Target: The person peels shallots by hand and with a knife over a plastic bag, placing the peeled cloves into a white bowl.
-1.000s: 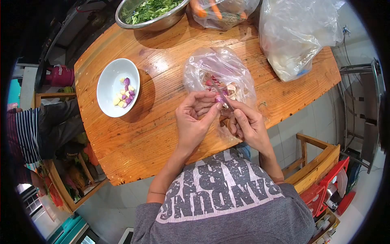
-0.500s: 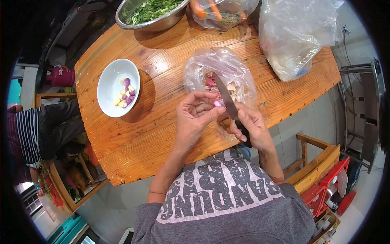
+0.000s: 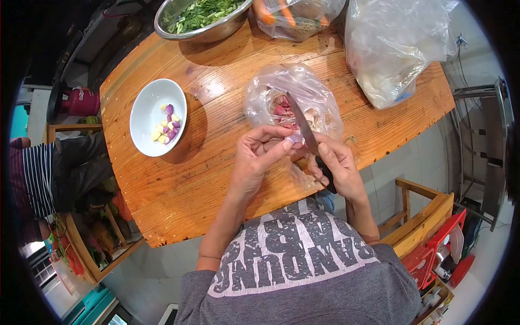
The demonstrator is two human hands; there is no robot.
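Between the thumb and fingers of my left hand is a small purple-white shallot. My right hand is closed around the black handle of a knife, whose blade points up and away, close beside the shallot. Behind both hands lies an open clear plastic bag with red shallots and pale garlic or skins inside. To the left, a white bowl holds several peeled garlic cloves and purple shallots.
A metal bowl of chopped greens stands at the table's far edge. Beside it are a bag with carrots and a large clear bag. Another person in a striped shirt is at the left. A wooden stool stands at the right.
My left hand has turned the shallot, so more of it shows now. The knife blade has shifted slightly, and more red shallots are visible in the bag.
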